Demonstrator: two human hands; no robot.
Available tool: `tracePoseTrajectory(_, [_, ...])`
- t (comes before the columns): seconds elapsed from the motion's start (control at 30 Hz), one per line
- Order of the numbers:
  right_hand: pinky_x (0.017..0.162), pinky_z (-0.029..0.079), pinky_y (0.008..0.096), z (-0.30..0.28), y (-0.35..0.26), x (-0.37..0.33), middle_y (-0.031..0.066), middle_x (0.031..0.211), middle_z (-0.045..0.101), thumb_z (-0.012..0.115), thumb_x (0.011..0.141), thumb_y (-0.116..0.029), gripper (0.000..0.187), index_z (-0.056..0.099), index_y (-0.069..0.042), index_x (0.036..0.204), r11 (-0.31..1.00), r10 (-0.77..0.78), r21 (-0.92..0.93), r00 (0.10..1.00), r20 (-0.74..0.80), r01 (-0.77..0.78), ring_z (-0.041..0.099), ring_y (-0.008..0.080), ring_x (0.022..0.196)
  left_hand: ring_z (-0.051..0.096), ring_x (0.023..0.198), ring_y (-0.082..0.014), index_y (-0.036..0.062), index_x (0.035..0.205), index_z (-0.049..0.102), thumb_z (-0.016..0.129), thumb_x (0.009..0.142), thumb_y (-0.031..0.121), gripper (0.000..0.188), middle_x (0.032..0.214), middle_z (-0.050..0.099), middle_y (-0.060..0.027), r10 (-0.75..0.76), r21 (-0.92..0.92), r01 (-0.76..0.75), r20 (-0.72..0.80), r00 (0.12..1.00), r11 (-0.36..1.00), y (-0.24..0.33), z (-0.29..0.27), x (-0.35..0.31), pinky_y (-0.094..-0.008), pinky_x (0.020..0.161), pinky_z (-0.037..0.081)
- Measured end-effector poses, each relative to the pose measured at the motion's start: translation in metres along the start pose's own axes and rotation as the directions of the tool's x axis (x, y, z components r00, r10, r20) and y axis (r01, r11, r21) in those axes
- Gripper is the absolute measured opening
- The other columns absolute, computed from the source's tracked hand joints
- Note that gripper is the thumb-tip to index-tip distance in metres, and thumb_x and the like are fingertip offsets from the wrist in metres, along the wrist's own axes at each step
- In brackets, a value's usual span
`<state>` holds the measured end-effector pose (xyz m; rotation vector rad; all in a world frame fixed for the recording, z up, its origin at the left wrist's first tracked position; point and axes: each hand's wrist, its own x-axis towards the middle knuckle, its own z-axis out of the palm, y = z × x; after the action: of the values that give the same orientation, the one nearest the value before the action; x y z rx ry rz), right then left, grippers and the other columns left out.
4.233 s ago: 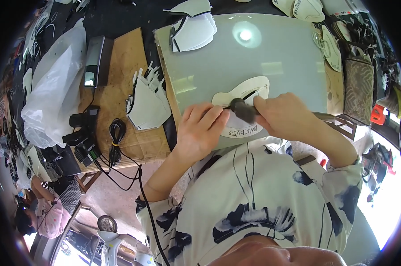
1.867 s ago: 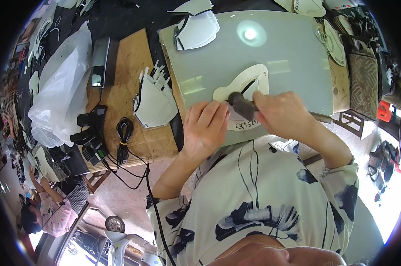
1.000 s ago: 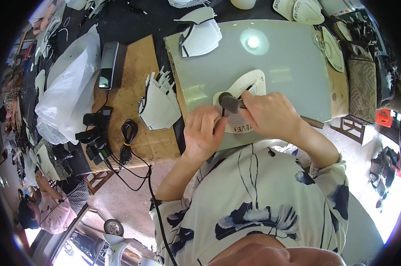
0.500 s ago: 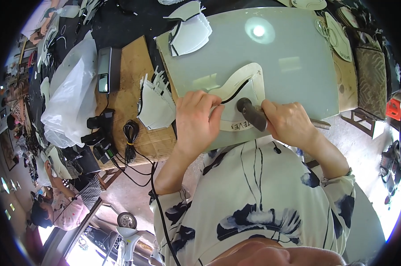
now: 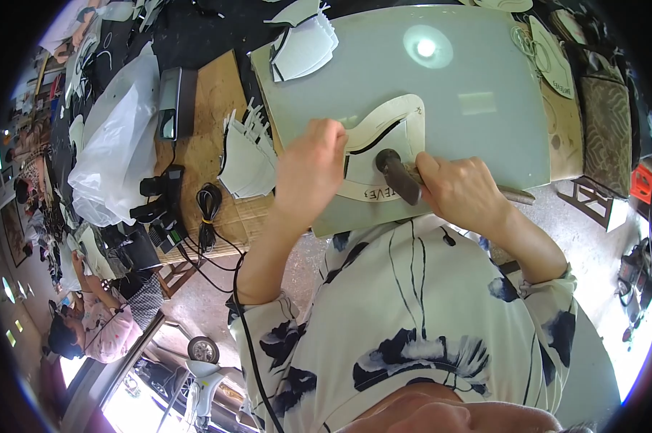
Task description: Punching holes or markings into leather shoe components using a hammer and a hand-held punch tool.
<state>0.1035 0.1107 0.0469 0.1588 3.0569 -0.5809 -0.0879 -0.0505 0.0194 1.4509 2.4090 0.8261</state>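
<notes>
A cream curved template with handwritten lettering lies on the glossy grey-green board in front of me. Within its outline sits a pale piece whose upper curve carries a black strip. My right hand is wrapped round a hammer, its dark head over the pale piece and its handle sticking out to the right. At the template's left end is my left hand, fingers curled closed; what they hold, if anything, is hidden behind the hand.
Stacks of white cut pieces stand at the board's far left corner and on the brown cardboard. Further left are a grey device, a plastic bag and coiled black cable. Another person sits at the lower left.
My left hand has lifted and shifted up and left, its fingers curling in from the strip's end. The hammer and right hand have moved slightly left. The whole view has shifted a little.
</notes>
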Motion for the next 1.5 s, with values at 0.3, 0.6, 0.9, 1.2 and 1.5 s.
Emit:
tracePoseTrajectory(0.3, [0.042,0.045,0.0359,0.001,0.004,0.0,0.0055,0.056,0.056,0.071,0.09,-0.03,0.035,0.048,-0.005,0.082,1.0,-0.004,0.018,1.0,0.007,0.004,0.06,0.0247,0.048,0.062,0.065,-0.0174,0.0006,0.095,0.063,0.076,0.083,0.007,0.019,0.08,0.066,-0.0086,-0.113,-0.192,0.151,0.196,0.974,0.97,0.008,-0.02,0.007,-0.0295,0.061,0.05])
tracePoseTrajectory(0.6, [0.043,0.045,0.0366,0.001,0.003,0.001,0.0056,0.055,0.056,0.07,0.09,-0.029,0.033,0.048,-0.005,0.084,1.0,-0.003,-0.005,1.0,0.012,0.003,0.061,0.0252,0.049,0.064,0.064,-0.0191,-0.0013,0.093,0.064,0.073,0.084,0.006,0.015,0.08,0.068,-0.0111,-0.112,-0.26,0.151,0.16,0.981,0.954,0.001,-0.019,0.005,-0.0299,0.061,0.05])
tracePoseTrajectory(0.9, [0.045,0.046,0.0389,0.0,0.006,0.0,0.0073,0.057,0.057,0.068,0.093,-0.029,0.032,0.048,-0.004,0.087,1.0,0.01,0.022,1.0,0.02,-0.01,0.061,0.0278,0.05,0.063,0.067,-0.0164,-0.0019,0.093,0.061,0.072,0.085,0.008,0.016,0.08,0.065,-0.0089,-0.118,-0.224,0.165,0.211,0.97,0.96,0.006,-0.021,0.009,-0.0298,0.062,0.05])
tracePoseTrajectory(1.2, [0.048,0.047,0.0428,-0.051,0.03,0.012,0.0118,0.058,0.058,0.062,0.097,-0.027,0.027,0.051,-0.004,0.09,0.981,0.114,0.17,0.984,-0.135,-0.09,0.06,0.0336,0.051,0.066,0.073,-0.0268,0.0013,0.091,0.058,0.071,0.083,0.007,0.015,0.085,0.064,-0.0124,-0.178,-0.195,0.217,0.199,0.964,0.956,0.015,-0.018,0.0,-0.0379,0.065,0.052])
tracePoseTrajectory(1.5, [0.054,0.048,0.0467,-0.054,0.02,0.032,0.0163,0.06,0.058,0.059,0.098,-0.026,0.026,0.054,-0.001,0.091,0.984,0.177,-0.036,0.976,0.127,-0.174,0.062,0.0395,0.058,0.062,0.066,-0.022,0.0037,0.091,0.059,0.071,0.085,0.009,0.014,0.083,0.063,-0.0084,-0.162,-0.205,0.178,0.093,0.982,0.962,0.015,-0.011,-0.005,-0.0347,0.061,0.05])
